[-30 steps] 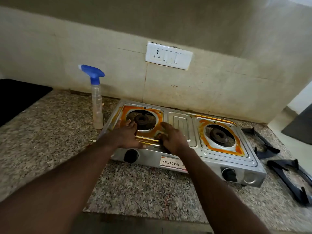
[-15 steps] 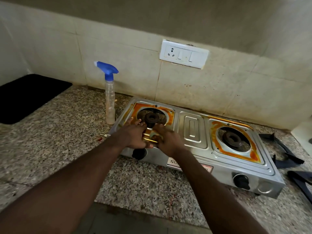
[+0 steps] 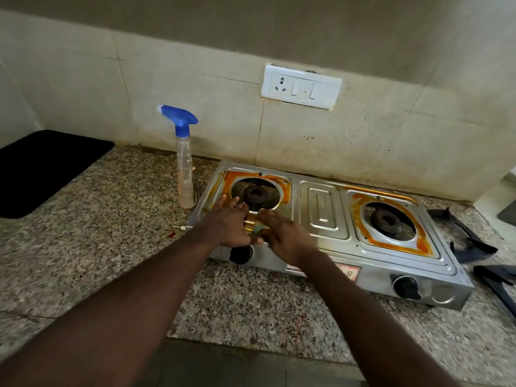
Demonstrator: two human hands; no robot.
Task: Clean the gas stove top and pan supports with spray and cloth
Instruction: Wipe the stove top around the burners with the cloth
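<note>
The steel two-burner gas stove (image 3: pixel 324 216) sits on the granite counter, with orange grime around both burner openings. My left hand (image 3: pixel 227 226) rests flat on the front edge of the left burner (image 3: pixel 255 194), fingers straight. My right hand (image 3: pixel 284 233) is just to its right, almost touching it, and seems to pinch a small green cloth (image 3: pixel 258 229) against the stove top; most of the cloth is hidden. The spray bottle (image 3: pixel 185 169) with a blue trigger stands upright left of the stove. Two black pan supports (image 3: pixel 469 236) (image 3: pixel 497 277) lie on the counter to the right.
A black mat (image 3: pixel 42 169) lies at the counter's far left. A white socket plate (image 3: pixel 301 86) is on the tiled wall behind the stove. Bare granite (image 3: pixel 111 233) stretches left of and in front of the stove, down to the counter's front edge.
My right hand has slid left along the stove front, close to my left hand. The left hand stays near the left burner. The view has shifted left.
</note>
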